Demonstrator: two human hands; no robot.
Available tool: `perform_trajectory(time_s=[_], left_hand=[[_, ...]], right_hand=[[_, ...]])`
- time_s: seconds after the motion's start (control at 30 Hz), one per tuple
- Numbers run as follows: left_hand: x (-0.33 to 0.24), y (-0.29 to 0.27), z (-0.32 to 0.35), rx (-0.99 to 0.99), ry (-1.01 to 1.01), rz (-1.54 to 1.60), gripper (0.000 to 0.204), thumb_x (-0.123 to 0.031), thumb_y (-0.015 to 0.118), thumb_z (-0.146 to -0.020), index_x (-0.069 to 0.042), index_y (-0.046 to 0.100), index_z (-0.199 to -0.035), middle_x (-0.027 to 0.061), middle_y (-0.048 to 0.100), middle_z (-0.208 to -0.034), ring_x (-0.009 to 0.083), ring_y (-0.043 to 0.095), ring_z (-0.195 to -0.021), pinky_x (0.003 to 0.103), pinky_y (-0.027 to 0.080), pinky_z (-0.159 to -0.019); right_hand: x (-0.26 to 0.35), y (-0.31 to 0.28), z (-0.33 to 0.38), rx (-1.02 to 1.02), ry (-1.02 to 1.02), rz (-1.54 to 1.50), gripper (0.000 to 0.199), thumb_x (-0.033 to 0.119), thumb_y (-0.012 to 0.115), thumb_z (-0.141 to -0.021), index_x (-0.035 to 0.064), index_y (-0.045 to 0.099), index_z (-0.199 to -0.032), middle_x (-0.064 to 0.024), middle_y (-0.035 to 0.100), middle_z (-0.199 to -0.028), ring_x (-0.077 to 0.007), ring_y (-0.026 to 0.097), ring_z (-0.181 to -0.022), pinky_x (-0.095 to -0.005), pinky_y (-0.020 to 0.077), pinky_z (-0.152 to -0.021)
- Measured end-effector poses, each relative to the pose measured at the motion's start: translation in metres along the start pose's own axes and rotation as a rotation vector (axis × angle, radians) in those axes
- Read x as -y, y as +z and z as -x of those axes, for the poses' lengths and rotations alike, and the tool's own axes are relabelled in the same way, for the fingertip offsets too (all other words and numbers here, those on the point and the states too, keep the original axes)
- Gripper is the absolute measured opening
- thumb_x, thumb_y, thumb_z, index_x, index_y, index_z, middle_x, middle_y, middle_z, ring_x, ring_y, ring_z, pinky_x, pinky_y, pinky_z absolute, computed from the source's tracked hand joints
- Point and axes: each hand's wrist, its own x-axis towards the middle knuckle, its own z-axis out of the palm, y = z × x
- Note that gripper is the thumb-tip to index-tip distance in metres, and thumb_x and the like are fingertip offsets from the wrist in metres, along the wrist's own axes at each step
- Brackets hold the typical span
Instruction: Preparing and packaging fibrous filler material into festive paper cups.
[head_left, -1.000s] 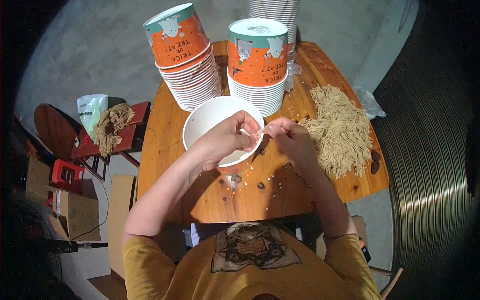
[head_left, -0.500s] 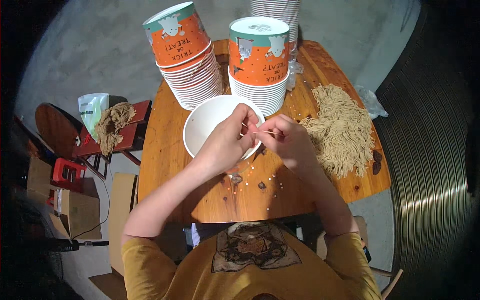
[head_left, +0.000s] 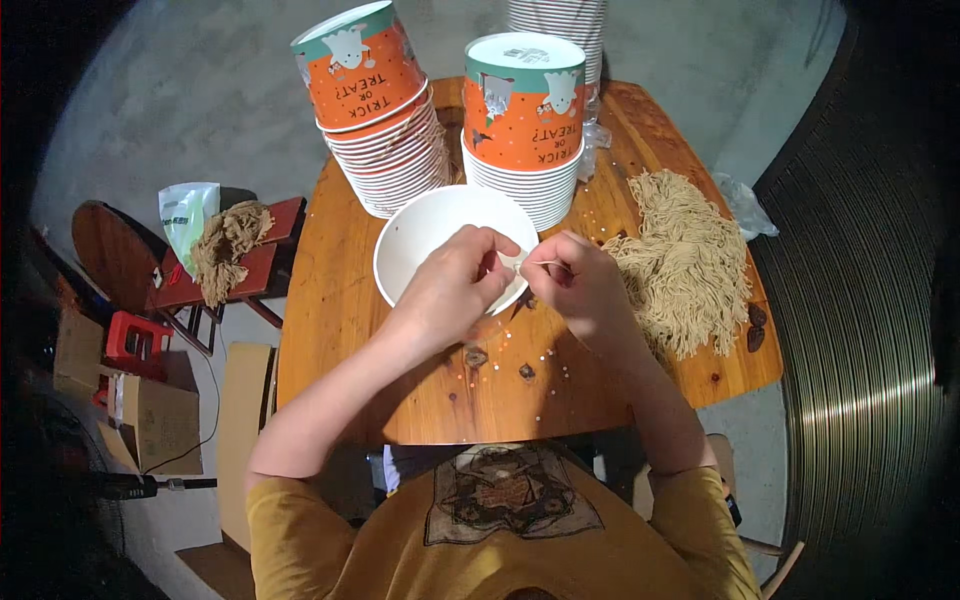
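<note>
A white paper bucket [head_left: 425, 225] sits on the wooden table in front of me, its open mouth showing a white inside. My left hand [head_left: 455, 285] is over its near right rim, thumb and fingers curled in a pinch. Facing it, my right hand [head_left: 582, 285] is closed on a thin beige string [head_left: 552, 264]. A short piece of the string shows between the two hands, at the bucket's rim. Whether the left fingertips grip the string, too, is hidden. To the right of my right hand lies a large pile of beige strings [head_left: 690, 265].
Behind the bucket stand two stacks of upturned orange paper buckets, a leaning left stack [head_left: 385, 165] and an upright right stack [head_left: 525, 125]. Farther back rises another stack [head_left: 560, 15]. Small pale dots are scattered over the wooden table [head_left: 420, 405]. A red bench [head_left: 270, 240] is at left.
My hands have drawn slightly apart, leaving a small gap between the fingertips. The right hand still pinches the string. The bucket and stacks stay in place.
</note>
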Motion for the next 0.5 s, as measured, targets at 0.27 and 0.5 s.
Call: perform_trajectory(time_s=[0.27,0.5], left_hand=[[0.003,0.0078,-0.0045,-0.043,-0.028,0.052,0.013,-0.011,0.059,-0.086,0.002,0.059,-0.087,0.0156,0.063,-0.077,0.0266,0.06,-0.068,0.036,0.047,-0.063],[0.0099,0.0114,-0.0083,-0.047,-0.02,0.104,0.011,-0.011,0.057,-0.087,0.0,0.058,-0.088,0.0094,0.06,-0.072,0.0179,0.06,-0.065,0.033,0.048,-0.058]], right_hand=[[0.0021,0.003,0.0013,-0.014,-0.013,-0.043,0.008,0.004,0.066,-0.081,0.0011,0.059,-0.081,-0.0009,0.049,-0.07,-0.006,0.042,-0.057,-0.0238,0.0364,-0.053],[-0.0028,0.0033,0.0022,0.003,-0.005,-0.017,0.008,0.011,0.065,-0.081,0.0046,0.059,-0.083,-0.0078,0.053,-0.07,-0.0192,0.052,-0.058,-0.0322,0.0436,-0.056]])
